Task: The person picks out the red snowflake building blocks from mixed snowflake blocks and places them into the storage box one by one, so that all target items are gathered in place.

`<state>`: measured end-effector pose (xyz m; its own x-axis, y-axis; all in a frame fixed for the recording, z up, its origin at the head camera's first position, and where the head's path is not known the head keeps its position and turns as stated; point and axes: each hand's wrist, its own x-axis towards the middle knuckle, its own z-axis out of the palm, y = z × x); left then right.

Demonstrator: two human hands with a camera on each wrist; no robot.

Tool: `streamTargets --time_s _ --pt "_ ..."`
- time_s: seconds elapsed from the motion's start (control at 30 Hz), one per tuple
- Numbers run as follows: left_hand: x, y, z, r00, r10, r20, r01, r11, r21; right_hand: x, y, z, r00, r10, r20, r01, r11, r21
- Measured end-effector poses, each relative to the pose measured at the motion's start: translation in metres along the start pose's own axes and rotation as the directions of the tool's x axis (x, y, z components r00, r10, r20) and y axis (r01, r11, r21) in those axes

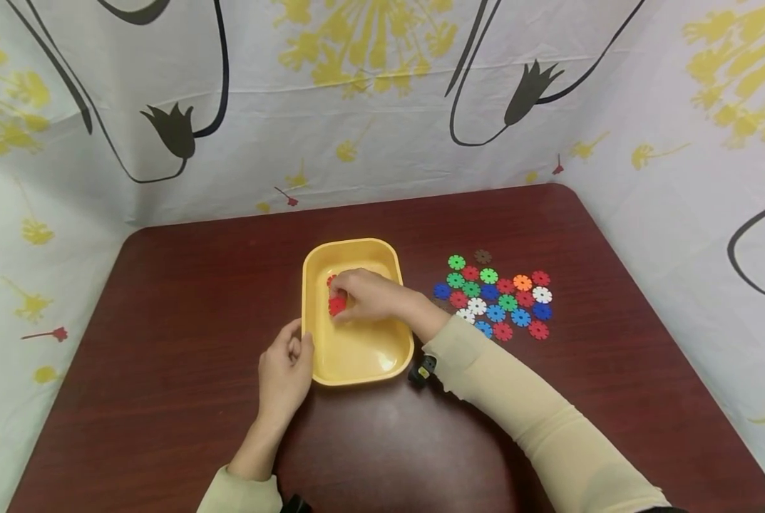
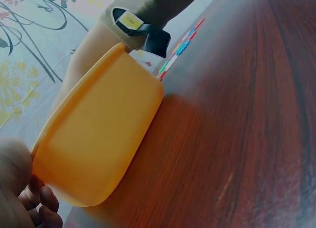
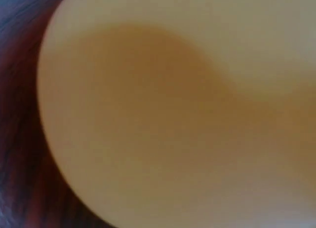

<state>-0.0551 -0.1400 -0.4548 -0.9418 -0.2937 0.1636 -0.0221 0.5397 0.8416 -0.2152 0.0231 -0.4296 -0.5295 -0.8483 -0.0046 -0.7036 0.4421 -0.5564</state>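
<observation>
A yellow plastic tub (image 1: 363, 367) sits on the table. My left hand (image 1: 284, 367) holds its left rim, thumb over the edge and fingers curled against the outer wall; the left wrist view shows this hand (image 2: 22, 188) at the tub's wall (image 2: 101, 134). My right hand (image 1: 372, 296) reaches inside, thumb and fingertips around a red notched disc (image 1: 337, 307). Just beyond, another red disc (image 1: 331, 281) is partly hidden by the fingers. The right wrist view is filled by the blurred tub (image 3: 148, 139), without the hand.
Right of the tub, many notched discs (image 1: 507, 303) in green, blue, red, white, orange and brown lie spread flat. The dark red wooden table (image 1: 183, 342) is bordered by a patterned cloth (image 1: 382, 149) at the back and sides.
</observation>
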Motion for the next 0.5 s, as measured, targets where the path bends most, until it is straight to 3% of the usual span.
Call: streamTargets --time_s 0.27,0.5 --pt "-0.002 -0.001 0.001 1.0 -0.001 -0.005 0.001 1.0 0.006 0.0 0.001 0.005 1.0 -0.004 0.02 0.004 1.0 0.01" --pt "0.0 -0.001 0.0 1.0 0.021 -0.004 -0.021 1.0 0.011 -0.004 0.002 -0.005 0.992 -0.009 -0.125 0.021 0.995 0.094"
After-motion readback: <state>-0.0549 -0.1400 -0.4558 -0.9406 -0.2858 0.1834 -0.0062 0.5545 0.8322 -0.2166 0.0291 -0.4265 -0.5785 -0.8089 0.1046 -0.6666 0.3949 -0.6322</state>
